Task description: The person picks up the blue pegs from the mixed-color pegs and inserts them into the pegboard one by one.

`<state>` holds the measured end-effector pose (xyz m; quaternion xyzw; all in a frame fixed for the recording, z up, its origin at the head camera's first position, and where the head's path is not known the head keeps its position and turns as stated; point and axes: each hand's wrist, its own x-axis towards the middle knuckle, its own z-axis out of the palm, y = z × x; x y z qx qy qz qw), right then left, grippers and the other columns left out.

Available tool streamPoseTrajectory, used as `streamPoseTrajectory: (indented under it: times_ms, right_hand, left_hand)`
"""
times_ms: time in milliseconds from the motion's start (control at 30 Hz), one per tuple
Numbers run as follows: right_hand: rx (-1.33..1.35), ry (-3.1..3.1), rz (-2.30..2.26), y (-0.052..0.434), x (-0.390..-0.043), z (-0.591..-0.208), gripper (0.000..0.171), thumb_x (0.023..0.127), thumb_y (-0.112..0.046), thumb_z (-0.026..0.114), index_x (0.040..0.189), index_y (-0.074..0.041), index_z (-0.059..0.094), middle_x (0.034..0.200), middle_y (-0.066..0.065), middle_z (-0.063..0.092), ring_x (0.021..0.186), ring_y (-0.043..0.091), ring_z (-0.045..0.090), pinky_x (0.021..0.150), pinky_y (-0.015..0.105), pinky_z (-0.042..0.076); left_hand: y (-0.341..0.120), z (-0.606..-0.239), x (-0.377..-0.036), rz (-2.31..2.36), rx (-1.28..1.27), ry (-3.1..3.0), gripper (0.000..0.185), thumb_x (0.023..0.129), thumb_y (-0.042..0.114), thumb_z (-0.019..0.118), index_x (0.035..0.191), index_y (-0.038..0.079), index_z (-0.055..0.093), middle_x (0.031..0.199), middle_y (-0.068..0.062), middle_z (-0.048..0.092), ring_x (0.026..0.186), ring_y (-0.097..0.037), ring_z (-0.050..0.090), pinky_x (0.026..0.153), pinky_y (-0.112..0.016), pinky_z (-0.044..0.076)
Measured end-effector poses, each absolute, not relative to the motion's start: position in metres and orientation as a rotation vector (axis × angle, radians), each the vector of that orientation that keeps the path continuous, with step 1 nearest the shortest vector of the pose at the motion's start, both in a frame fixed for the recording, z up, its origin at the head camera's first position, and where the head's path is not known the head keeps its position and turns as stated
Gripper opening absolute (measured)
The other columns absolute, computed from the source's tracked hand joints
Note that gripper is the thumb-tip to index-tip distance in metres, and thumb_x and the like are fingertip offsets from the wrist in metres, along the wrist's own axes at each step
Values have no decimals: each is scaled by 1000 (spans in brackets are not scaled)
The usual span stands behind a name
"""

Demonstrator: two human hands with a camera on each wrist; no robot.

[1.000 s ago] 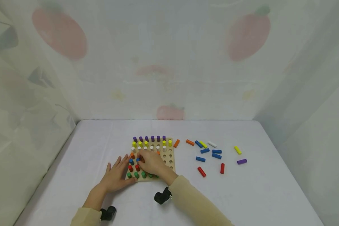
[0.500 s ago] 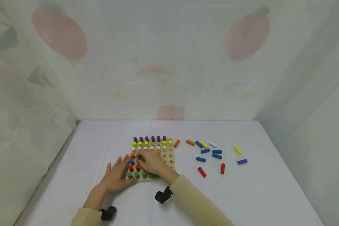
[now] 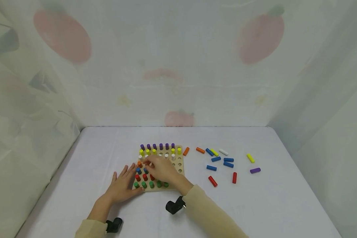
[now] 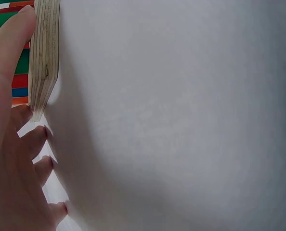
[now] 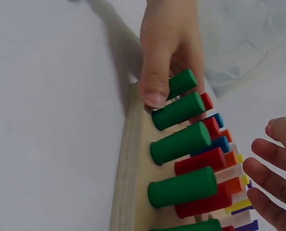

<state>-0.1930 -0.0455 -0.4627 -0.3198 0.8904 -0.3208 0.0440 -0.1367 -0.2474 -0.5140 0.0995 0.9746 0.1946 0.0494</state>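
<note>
Our two hands work at a wooden pegboard on the white table.

On the left, our left hand [image 3: 123, 186] lies flat with fingers spread, its thumb pressed to the near left corner of the pegboard [image 3: 178, 158]. The board is a pale plywood square, left of the table's [image 3: 270, 205] middle, holding upright pegs in rows by colour: purple farthest, then yellow, white, orange, blue, red, and green nearest, with empty holes on its right side. Over its middle hovers our right hand [image 3: 162, 170], fingers loosely bent; we cannot tell whether they pinch anything. Farther right, loose pegs [image 3: 216, 159] lie scattered.
</note>
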Motion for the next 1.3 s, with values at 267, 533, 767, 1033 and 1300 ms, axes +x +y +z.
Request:
streamPoseTrajectory:
  times_ms: [267,533,767,1033,1300]
  right_hand:
    - [-1040,2680,-1063,-28,-191,-447,25,93,-25,54,117,-18,60,111,-6,62,97,10,60,73,12,47]
    - [-1137,2726,-1145,-10,-189,-437,26,93,-27,55,117,-19,59,113,-6,61,104,9,57,86,22,49]
    - [-1115,2766,-1201,6,-188,-431,28,92,-24,57,119,-18,58,116,-5,59,105,9,57,86,25,50]
    - [-1035,2790,-1331,31,-189,-436,30,90,-19,59,120,-18,58,119,-3,59,106,12,56,85,34,51]
    - [-1021,2843,-1376,58,-192,-447,37,87,-16,64,123,-14,56,122,-3,58,108,11,56,84,31,52]
  left_hand:
    - [-247,-513,-137,581,305,2980,101,68,69,62,144,11,30,152,-9,25,138,-40,17,100,-72,5]
    - [-247,-512,-136,572,295,2985,101,68,68,63,144,11,32,151,-12,26,137,-42,18,100,-72,5]
    - [-247,-512,-137,568,279,2979,100,67,68,65,144,12,31,151,-10,26,138,-41,17,100,-72,5]
    - [-248,-514,-137,577,297,2983,101,67,69,63,144,12,31,151,-10,26,138,-41,17,100,-72,5]
    - [-248,-516,-137,578,299,2991,102,67,70,63,144,12,31,151,-10,26,137,-41,18,100,-72,5]
